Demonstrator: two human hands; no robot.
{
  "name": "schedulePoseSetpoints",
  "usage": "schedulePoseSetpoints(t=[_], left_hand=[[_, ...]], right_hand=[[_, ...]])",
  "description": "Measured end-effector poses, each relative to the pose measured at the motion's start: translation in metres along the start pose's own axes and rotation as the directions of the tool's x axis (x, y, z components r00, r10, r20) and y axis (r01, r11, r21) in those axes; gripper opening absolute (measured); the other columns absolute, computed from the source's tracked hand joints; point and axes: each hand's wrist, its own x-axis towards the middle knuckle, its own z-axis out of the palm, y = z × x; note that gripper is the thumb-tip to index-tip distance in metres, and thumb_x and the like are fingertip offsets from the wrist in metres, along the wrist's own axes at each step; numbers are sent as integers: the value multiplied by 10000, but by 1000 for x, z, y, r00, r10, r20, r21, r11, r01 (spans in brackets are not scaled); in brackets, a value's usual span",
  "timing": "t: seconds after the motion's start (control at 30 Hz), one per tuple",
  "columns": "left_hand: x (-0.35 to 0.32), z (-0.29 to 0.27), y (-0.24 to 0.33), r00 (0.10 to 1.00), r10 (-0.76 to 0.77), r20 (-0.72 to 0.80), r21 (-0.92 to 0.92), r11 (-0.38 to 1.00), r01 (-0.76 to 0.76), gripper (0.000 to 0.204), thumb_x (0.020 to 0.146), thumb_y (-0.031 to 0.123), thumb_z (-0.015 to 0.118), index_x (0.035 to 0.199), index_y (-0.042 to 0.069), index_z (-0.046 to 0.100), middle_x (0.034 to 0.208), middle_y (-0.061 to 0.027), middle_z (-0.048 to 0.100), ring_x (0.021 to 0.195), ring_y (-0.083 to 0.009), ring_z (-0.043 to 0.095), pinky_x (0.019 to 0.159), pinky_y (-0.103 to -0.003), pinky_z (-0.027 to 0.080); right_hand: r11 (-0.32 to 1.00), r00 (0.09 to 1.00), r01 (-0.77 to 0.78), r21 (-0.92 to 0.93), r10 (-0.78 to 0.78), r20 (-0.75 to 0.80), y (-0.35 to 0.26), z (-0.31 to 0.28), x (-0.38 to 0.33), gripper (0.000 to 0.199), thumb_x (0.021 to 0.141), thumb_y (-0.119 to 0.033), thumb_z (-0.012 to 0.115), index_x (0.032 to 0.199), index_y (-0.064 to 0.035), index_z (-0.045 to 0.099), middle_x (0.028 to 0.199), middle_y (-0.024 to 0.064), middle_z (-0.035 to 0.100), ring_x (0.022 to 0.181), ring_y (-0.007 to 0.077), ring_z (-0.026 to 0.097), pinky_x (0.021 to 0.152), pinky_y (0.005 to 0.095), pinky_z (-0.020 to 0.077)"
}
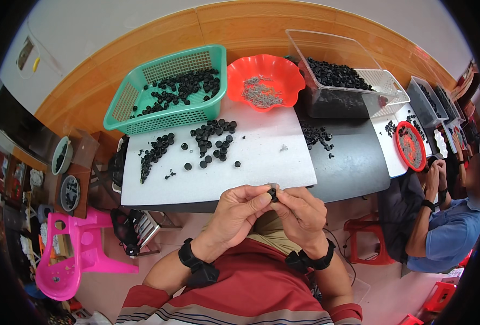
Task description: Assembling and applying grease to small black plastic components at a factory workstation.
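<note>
Green basket (122,103) of black caps (183,86), red bowl (283,67) of screws (260,92)

One head-worn fisheye view looks steeply down and forward from close above the person's chest. The desk (261,162) fills the middle of the frame, its straight edges bending near the rim, with floor at lower left.

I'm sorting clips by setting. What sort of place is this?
Likely a small assembly workshop: a green basket of black caps, a red bowl of metal pins, and both hands pinching one small black part.
</note>
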Motion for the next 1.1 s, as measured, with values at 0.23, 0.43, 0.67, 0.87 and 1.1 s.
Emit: schedulePoseSetpoints(t=[0.23, 0.43, 0.67, 0.87, 1.1], left_hand=[[-1, 3, -1, 1000, 12, -12, 69, 998, -11, 148, 978, -2, 674, 1113, 11, 733, 1224, -168, 712, 1091, -230, 701, 981, -374, 586], [-2, -2, -4, 998, 10, 55, 71, 997, -14, 203, 976, -5, 685, 1175, -10, 720, 1197, -128, 723, 1070, -170, 690, 980, -307, 565], [-3, 4, -6, 1000, 18, -1, 90, 996, -17, 193, 961, -6, 704, 1152, -6, 730, 1148, -119, 736, 1038, -165, 695, 962, -301, 565], [-7, -2, -14, 998, 55, -19, 161, 986, -51, 157, 961, -21, 694, 1108, 9, 739, 1144, -123, 736, 1035, -178, 699, 929, -306, 570], [-4, 0, -9, 998, 69, -3, 179, 981, -68, 159, 954, -13, 713, 1113, -17, 732, 1092, -101, 746, 996, -132, 691, 935, -278, 556]], right_hand=[[999, 1000, 13, -48, -13, 0, 4, -2, -4, 308, 823, 3, 814, 1113, -22, 716, 921, 121, 721, 702, 232, 723, 570, 302, 568], [999, 998, -43, -8, 43, 44, 2, -8, -2, 284, 821, -1, 818, 1082, -4, 706, 909, 127, 718, 712, 238, 724, 584, 308, 568], [997, 994, -73, 8, 72, 82, 2, -12, 1, 240, 816, -26, 826, 1009, -8, 684, 881, 127, 717, 702, 251, 718, 589, 318, 565], [998, 989, -4, -60, 13, 150, 4, -16, 1, 225, 798, -7, 815, 968, -32, 668, 856, 114, 710, 682, 267, 709, 583, 330, 564], [993, 986, 13, -115, 6, 167, 2, -14, 6, 249, 787, -25, 813, 996, -36, 678, 864, 106, 710, 686, 263, 702, 573, 339, 560]])
